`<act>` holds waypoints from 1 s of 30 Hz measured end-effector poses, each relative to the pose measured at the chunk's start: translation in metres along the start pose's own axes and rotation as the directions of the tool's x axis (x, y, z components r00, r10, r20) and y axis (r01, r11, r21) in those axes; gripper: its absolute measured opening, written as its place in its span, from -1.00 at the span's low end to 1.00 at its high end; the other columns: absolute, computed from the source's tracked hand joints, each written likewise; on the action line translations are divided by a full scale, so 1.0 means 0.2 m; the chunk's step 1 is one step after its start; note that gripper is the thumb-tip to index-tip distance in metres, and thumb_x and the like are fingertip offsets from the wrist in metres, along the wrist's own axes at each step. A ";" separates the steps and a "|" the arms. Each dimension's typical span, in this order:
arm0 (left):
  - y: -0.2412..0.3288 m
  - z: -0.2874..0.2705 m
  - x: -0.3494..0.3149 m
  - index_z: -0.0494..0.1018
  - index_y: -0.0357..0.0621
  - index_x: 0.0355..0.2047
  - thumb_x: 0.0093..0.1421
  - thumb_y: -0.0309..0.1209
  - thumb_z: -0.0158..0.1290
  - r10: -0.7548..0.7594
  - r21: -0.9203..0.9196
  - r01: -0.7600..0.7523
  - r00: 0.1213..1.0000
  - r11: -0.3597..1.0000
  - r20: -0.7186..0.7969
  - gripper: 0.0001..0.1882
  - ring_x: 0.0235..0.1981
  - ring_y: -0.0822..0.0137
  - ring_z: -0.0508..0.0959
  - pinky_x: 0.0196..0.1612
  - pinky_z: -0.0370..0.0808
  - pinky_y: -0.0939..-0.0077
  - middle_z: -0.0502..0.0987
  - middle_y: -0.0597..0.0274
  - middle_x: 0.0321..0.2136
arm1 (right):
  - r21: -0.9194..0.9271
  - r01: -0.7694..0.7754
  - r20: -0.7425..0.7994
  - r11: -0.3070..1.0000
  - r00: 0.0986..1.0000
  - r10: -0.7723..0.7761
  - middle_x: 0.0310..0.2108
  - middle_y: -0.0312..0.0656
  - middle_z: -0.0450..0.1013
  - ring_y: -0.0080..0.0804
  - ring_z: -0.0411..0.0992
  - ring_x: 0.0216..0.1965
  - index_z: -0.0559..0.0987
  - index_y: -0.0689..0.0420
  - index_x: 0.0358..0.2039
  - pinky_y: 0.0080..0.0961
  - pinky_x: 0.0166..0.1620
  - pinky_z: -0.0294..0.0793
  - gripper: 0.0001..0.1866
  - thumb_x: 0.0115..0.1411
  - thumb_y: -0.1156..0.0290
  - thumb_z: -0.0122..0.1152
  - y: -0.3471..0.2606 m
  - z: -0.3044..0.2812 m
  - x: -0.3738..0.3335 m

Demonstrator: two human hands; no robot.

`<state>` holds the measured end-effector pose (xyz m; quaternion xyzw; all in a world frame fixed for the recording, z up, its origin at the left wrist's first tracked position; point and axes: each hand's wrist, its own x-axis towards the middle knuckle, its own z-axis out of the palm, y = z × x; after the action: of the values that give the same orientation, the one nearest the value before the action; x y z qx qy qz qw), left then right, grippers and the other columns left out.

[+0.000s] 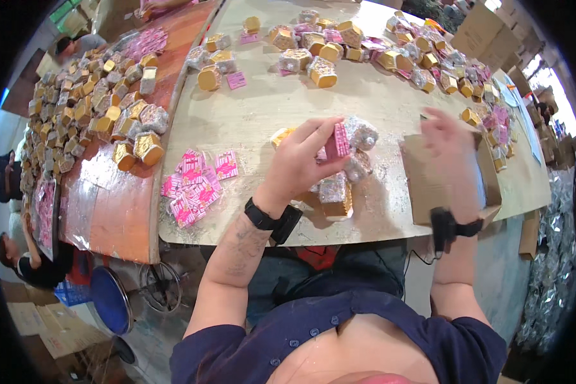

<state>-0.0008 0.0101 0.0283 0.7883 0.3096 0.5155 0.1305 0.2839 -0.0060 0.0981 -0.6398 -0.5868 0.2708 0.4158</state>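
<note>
My left hand (294,160) is closed on a small pink packet (340,141), pinched between thumb and fingers above the table. Right beside and below it is a small group of gold boxes (336,210) with clear, glittery wrapped tops (363,134), partly hidden by that hand. Over a brown cardboard box (422,185), my right hand (451,141) is smeared by motion, so its fingers cannot be read. Left of my left forearm lies a loose pile of pink printed packets (195,185).
More gold boxes (323,72) and pink packets spread along the table's far side. A crowded heap of gold boxes (148,148) covers part of the orange table at left. A blue stool (111,299) stands below it. Other people are at the left.
</note>
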 end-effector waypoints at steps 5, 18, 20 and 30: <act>-0.01 0.04 0.01 0.44 -0.18 0.11 0.00 -0.34 0.36 0.020 -0.025 -0.020 1.000 0.999 0.005 -0.36 -0.21 0.19 0.59 -0.18 0.56 0.40 0.52 0.10 -0.12 | -0.885 -0.043 -0.144 0.464 0.972 -0.183 -0.24 0.11 0.56 0.10 0.52 -0.17 0.57 0.25 -0.11 -0.17 -0.09 0.48 -0.72 0.16 0.48 0.14 0.80 -0.67 0.16; -0.02 0.02 -0.02 0.37 -0.15 0.19 0.01 -0.32 0.35 0.027 0.022 -0.027 1.000 0.999 0.011 -0.28 -0.18 0.13 0.57 -0.13 0.55 0.36 0.51 0.08 -0.10 | -0.710 0.148 0.064 0.688 0.987 -0.146 -0.40 0.08 0.53 -0.03 0.53 -0.32 0.61 0.29 -0.33 -0.28 -0.20 0.48 -0.85 0.08 0.51 0.20 0.85 -0.55 0.09; -0.02 0.03 -0.01 0.37 -0.15 0.19 0.01 -0.32 0.35 0.031 0.006 -0.031 0.999 1.000 0.026 -0.28 -0.19 0.13 0.57 -0.14 0.55 0.36 0.51 0.08 -0.10 | -0.729 0.097 0.006 0.678 0.991 -0.136 -0.41 0.06 0.53 -0.08 0.54 -0.33 0.61 0.28 -0.34 -0.30 -0.21 0.48 -0.84 0.08 0.48 0.23 0.84 -0.61 0.09; -0.01 0.04 -0.01 0.40 -0.20 0.18 -0.02 -0.38 0.37 -0.021 0.021 0.020 0.999 1.000 0.039 -0.28 -0.16 0.16 0.60 -0.14 0.57 0.36 0.52 0.03 -0.11 | -0.657 0.019 -0.152 0.754 0.976 -0.157 -0.52 -0.10 0.51 -0.41 0.46 -0.46 0.61 0.27 -0.38 -0.45 -0.32 0.42 -0.81 0.11 0.38 0.30 0.64 -0.74 0.06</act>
<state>0.0051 0.0110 0.0223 0.7963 0.3201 0.4954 0.1338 0.4767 -0.0213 0.0664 -0.7396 -0.6294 -0.0350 0.2359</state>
